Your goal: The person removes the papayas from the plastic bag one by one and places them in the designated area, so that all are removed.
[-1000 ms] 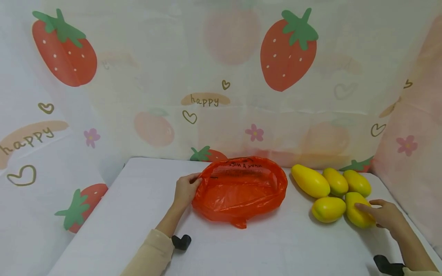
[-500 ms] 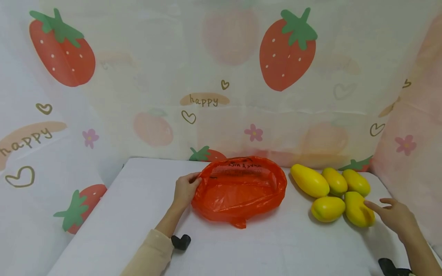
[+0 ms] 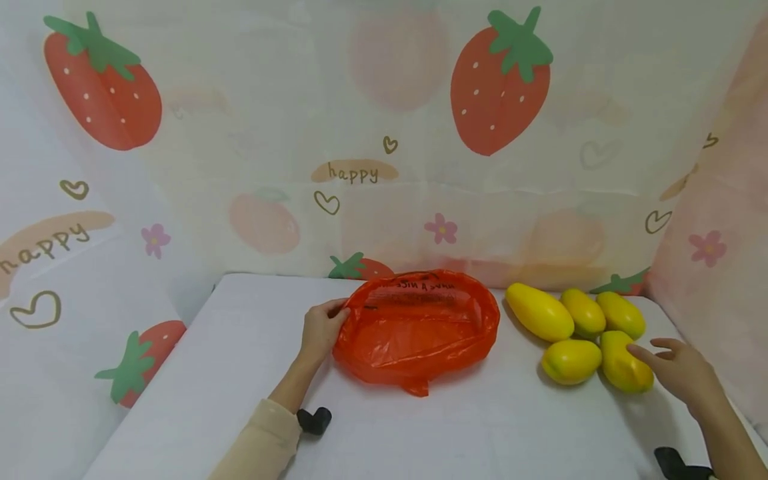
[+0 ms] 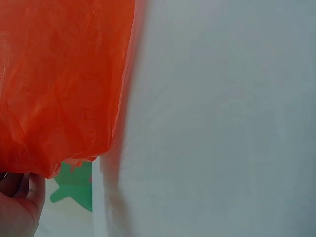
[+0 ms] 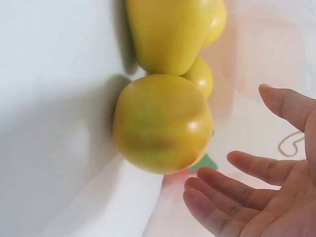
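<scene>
A red plastic bag (image 3: 414, 340) with printed lettering lies at the middle of the table, its mouth spread wide. My left hand (image 3: 322, 333) pinches the bag's left rim between thumb and fingers; in the left wrist view, part of that hand shows under the bag (image 4: 64, 84). On the right sit several yellow mangoes in a cluster. My right hand (image 3: 684, 373) is beside the front right mango (image 3: 621, 370), fingers spread and slightly bent. In the right wrist view, a gap separates the fingers from this mango (image 5: 160, 123), which has greenish, brownish patches.
Among the other mangoes are a long one (image 3: 539, 313) nearest the bag, and a rounder one (image 3: 571, 362) in front. The white table (image 3: 480, 433) meets a cloth backdrop (image 3: 270, 120) printed with strawberries along its back edge.
My right hand has drawn back to the right, off the front right mango it was touching. My left hand and the bag have stayed in place.
</scene>
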Demonstrator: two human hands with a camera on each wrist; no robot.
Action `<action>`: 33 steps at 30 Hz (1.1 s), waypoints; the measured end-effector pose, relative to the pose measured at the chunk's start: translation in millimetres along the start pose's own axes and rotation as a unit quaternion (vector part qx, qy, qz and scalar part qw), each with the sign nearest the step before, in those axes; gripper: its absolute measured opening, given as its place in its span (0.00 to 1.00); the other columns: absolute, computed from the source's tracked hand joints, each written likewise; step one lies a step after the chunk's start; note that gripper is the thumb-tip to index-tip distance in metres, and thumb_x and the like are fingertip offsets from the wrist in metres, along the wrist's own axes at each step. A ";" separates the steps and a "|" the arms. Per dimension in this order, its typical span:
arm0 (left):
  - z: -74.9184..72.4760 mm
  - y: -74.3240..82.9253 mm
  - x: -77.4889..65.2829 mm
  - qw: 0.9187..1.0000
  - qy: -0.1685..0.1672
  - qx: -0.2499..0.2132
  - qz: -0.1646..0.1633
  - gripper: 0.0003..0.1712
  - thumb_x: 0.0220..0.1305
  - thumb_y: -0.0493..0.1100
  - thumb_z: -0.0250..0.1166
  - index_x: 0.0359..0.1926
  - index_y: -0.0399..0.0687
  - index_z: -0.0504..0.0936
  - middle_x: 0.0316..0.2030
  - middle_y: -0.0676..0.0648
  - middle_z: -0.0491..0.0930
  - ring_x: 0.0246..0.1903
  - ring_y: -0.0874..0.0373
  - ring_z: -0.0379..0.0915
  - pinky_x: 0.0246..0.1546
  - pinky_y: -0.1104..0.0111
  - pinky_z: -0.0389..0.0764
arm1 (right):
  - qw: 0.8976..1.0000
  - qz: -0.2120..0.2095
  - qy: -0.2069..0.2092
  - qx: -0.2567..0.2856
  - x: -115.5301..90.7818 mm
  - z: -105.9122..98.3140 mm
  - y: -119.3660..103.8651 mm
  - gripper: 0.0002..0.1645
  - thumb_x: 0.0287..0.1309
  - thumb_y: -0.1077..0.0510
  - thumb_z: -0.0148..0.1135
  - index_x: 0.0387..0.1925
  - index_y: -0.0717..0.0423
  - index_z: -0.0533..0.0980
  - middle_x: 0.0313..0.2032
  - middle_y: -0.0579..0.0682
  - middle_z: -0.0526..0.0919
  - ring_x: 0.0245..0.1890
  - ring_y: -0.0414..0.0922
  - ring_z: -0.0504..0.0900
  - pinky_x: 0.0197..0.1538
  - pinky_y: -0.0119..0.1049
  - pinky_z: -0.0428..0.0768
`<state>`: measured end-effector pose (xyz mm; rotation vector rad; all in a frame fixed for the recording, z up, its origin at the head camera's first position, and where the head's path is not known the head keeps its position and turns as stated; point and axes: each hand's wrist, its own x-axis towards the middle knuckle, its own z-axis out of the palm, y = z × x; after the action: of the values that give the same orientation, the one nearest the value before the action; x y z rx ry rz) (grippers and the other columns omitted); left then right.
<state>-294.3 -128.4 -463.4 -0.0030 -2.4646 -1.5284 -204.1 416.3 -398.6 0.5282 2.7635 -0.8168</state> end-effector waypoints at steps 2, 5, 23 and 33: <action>-0.9 0.4 -1.3 1.000 -0.003 -0.005 -0.004 0.15 0.66 0.38 0.62 0.52 0.37 0.83 0.47 0.38 0.85 0.46 0.47 0.80 0.52 0.56 0.83 | 1.000 -0.004 -0.008 0.000 -0.4 -0.1 -1.1 0.59 0.63 0.26 0.43 0.66 0.78 0.51 0.62 0.82 0.58 0.56 0.75 0.66 0.47 0.63 0.78; -1.5 1.2 -2.3 1.000 -0.004 -0.009 -0.005 0.15 0.66 0.38 0.61 0.51 0.36 0.83 0.47 0.37 0.85 0.46 0.46 0.80 0.52 0.56 0.83 | 1.000 -0.019 -0.017 0.002 -0.9 -0.4 -2.6 0.58 0.64 0.27 0.42 0.67 0.78 0.51 0.62 0.82 0.58 0.55 0.74 0.66 0.47 0.63 0.78; -0.3 2.0 -5.9 1.000 -0.024 0.000 -0.017 0.17 0.67 0.38 0.61 0.54 0.36 0.82 0.50 0.37 0.84 0.48 0.46 0.79 0.54 0.55 0.82 | 0.999 -0.049 -0.005 -0.013 -3.3 3.9 -4.3 0.54 0.67 0.31 0.43 0.65 0.79 0.53 0.60 0.83 0.60 0.54 0.75 0.68 0.44 0.60 0.81; -5.3 7.3 -3.8 0.999 -0.037 0.026 -0.008 0.19 0.66 0.38 0.62 0.57 0.37 0.80 0.51 0.37 0.83 0.51 0.46 0.79 0.56 0.56 0.81 | 0.996 -0.080 0.047 -0.013 -11.0 5.8 -13.6 0.52 0.68 0.33 0.45 0.66 0.79 0.54 0.60 0.81 0.62 0.56 0.74 0.67 0.46 0.58 0.82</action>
<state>-288.6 -129.3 -455.5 -0.0315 -2.5679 -1.4955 -198.9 399.3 -393.5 0.3519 2.9300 -0.8086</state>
